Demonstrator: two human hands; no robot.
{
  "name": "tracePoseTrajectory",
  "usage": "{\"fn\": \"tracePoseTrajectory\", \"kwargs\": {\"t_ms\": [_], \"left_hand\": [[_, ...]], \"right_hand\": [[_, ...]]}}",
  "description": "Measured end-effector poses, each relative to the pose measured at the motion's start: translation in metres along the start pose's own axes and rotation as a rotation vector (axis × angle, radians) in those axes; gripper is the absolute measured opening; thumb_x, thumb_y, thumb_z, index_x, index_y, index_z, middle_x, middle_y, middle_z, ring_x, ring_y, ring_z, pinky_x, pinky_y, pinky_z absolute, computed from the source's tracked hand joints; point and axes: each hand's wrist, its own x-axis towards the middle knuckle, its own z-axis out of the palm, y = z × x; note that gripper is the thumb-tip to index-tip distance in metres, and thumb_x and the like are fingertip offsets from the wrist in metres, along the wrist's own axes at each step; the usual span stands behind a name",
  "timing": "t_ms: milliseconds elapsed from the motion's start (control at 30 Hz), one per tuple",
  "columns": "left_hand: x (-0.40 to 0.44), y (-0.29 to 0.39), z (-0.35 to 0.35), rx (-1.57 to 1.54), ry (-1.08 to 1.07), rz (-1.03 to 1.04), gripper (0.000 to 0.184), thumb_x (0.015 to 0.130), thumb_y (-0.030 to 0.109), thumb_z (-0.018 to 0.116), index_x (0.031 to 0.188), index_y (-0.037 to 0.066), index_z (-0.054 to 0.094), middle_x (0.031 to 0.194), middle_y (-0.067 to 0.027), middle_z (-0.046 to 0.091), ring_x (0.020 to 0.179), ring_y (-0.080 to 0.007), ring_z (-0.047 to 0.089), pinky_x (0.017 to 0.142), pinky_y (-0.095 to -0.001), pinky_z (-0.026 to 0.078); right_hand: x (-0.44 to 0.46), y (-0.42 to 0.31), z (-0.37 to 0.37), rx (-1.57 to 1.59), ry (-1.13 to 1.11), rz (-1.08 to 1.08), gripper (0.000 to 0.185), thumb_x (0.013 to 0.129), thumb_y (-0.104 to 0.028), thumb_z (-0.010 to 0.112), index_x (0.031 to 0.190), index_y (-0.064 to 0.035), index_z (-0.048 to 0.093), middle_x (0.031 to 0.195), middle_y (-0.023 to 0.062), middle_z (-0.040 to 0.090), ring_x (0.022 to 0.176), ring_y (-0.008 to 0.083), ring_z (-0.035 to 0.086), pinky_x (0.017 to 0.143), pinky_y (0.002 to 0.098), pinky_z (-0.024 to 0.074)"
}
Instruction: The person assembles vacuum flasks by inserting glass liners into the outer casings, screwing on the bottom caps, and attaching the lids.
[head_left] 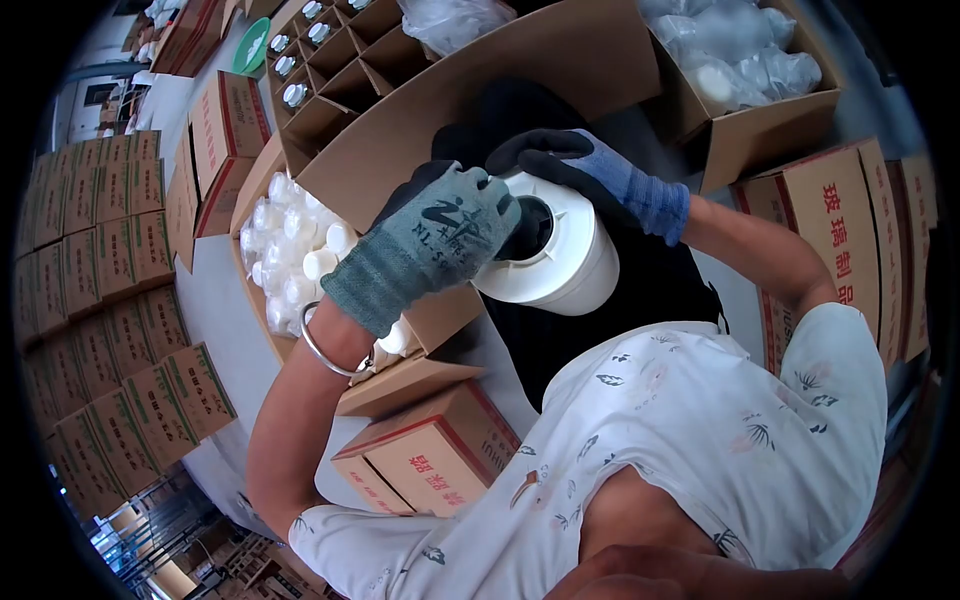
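My left hand (430, 235), in a green glove with dark print, is closed at the left side of a white round container (590, 265). What its curled fingers hold is hidden. My right hand (590, 175), in a blue glove with black fingers, is bent over the container's upper edge. Its fingers are closed, and anything between them is too hidden to name. The container has a wide rim around a dark round opening and rests close to my lap, tilted towards me.
Beyond my hands, a divided carton (320, 110) holds several capped bottles and a plastic bag. Open boxes with wrapped white items (300, 240) and clear bags (740, 60) flank it. A closed carton (430, 450) lies lower left; stacked cartons (110, 230) stand far left, more cartons (830, 230) right.
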Motion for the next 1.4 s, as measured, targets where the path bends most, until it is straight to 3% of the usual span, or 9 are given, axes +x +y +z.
{"fn": "tracePoseTrajectory", "kwargs": {"t_ms": [233, 533, 633, 767, 867, 967, 1033, 1200, 1400], "left_hand": [[0.007, 0.025, -0.002, 0.287, 0.333, 0.372, 0.016, 0.075, 0.019, 0.065, 0.089, 0.013, 0.063, 0.092, -0.0040, 0.056, 0.089, -0.0198, 0.057, 0.081, -0.0360, 0.050], [0.009, 0.065, 0.005, -0.049, 0.347, -0.199, 0.031, 0.081, 0.040, 0.064, 0.083, 0.009, 0.067, 0.065, -0.0076, 0.064, 0.053, -0.0228, 0.062, 0.054, -0.0365, 0.050], [0.017, 0.070, -0.004, -0.471, 0.116, -0.531, 0.033, 0.081, 0.040, 0.067, 0.083, 0.006, 0.067, 0.067, -0.0097, 0.064, 0.059, -0.0252, 0.064, 0.058, -0.0369, 0.050], [-0.014, 0.045, 0.046, -1.070, 1.050, -0.408, 0.033, 0.082, 0.014, 0.068, 0.111, -0.001, 0.063, 0.102, -0.0167, 0.067, 0.093, -0.0310, 0.065, 0.086, -0.0379, 0.050], [0.014, 0.069, 0.118, -1.258, 1.060, -0.588, 0.044, 0.087, 0.014, 0.064, 0.127, -0.002, 0.052, 0.119, -0.0185, 0.061, 0.109, -0.0307, 0.059, 0.098, -0.0378, 0.045], [0.057, 0.103, 0.135, -0.649, 0.822, -0.461, 0.046, 0.091, 0.014, 0.061, 0.133, -0.001, 0.047, 0.130, -0.0177, 0.054, 0.117, -0.0274, 0.055, 0.102, -0.0355, 0.042], [0.071, 0.117, 0.140, -1.720, 0.712, -0.656, 0.054, 0.087, 0.017, 0.069, 0.133, -0.002, 0.045, 0.129, -0.0149, 0.053, 0.116, -0.0206, 0.053, 0.098, -0.0335, 0.045], [0.051, 0.090, 0.122, -1.521, 0.627, -0.370, 0.036, 0.082, 0.014, 0.073, 0.113, 0.001, 0.060, 0.095, -0.0099, 0.067, 0.088, -0.0171, 0.063, 0.081, -0.0288, 0.050], [0.057, 0.100, 0.160, -1.899, 0.513, -0.329, 0.028, 0.087, 0.016, 0.060, 0.111, 0.000, 0.065, 0.098, -0.0138, 0.068, 0.092, -0.0213, 0.063, 0.082, -0.0309, 0.048]], "right_hand": [[-0.016, -0.020, 0.009, -0.042, -0.143, 0.013, 0.035, 0.096, -0.032, 0.056, 0.117, -0.0050, 0.063, 0.104, 0.0103, 0.068, 0.098, 0.0167, 0.063, 0.091, 0.0309, 0.0498], [-0.020, -0.005, 0.009, -0.030, -0.081, -0.073, 0.034, 0.093, -0.032, 0.061, 0.114, -0.0054, 0.066, 0.108, 0.0102, 0.068, 0.102, 0.0183, 0.063, 0.093, 0.0321, 0.0491], [-0.022, -0.011, 0.004, -0.033, -0.079, -0.040, 0.032, 0.094, -0.030, 0.059, 0.114, -0.0052, 0.066, 0.109, 0.0101, 0.068, 0.102, 0.0183, 0.063, 0.093, 0.0320, 0.0489], [-0.069, -0.023, -0.024, -0.126, 0.073, -0.015, 0.029, 0.095, -0.024, 0.058, 0.113, -0.0028, 0.065, 0.112, 0.0113, 0.067, 0.106, 0.0196, 0.062, 0.095, 0.0343, 0.0470], [-0.133, -0.020, -0.040, -0.042, 0.036, -0.088, 0.025, 0.093, -0.015, 0.060, 0.112, -0.0003, 0.065, 0.116, 0.0133, 0.065, 0.110, 0.0225, 0.060, 0.100, 0.0354, 0.0441], [-0.181, -0.009, -0.042, -0.101, 0.253, -0.057, 0.024, 0.093, -0.011, 0.058, 0.114, -0.0021, 0.063, 0.116, 0.0123, 0.065, 0.110, 0.0223, 0.060, 0.099, 0.0354, 0.0454], [-0.203, -0.002, -0.048, -0.281, 0.376, 0.046, 0.024, 0.094, -0.005, 0.055, 0.117, -0.0034, 0.062, 0.117, 0.0108, 0.065, 0.110, 0.0214, 0.061, 0.097, 0.0345, 0.0470], [-0.205, -0.011, -0.035, -0.672, 0.315, -0.121, 0.067, 0.088, -0.055, 0.053, 0.134, -0.0066, 0.052, 0.146, 0.0192, 0.038, 0.138, 0.0354, 0.030, 0.112, 0.0492, 0.0221], [-0.162, -0.015, -0.027, -0.783, -0.066, -0.272, 0.075, 0.075, -0.063, 0.058, 0.137, -0.0205, 0.053, 0.146, 0.0195, 0.037, 0.139, 0.0409, 0.024, 0.113, 0.0555, 0.0129]]}}
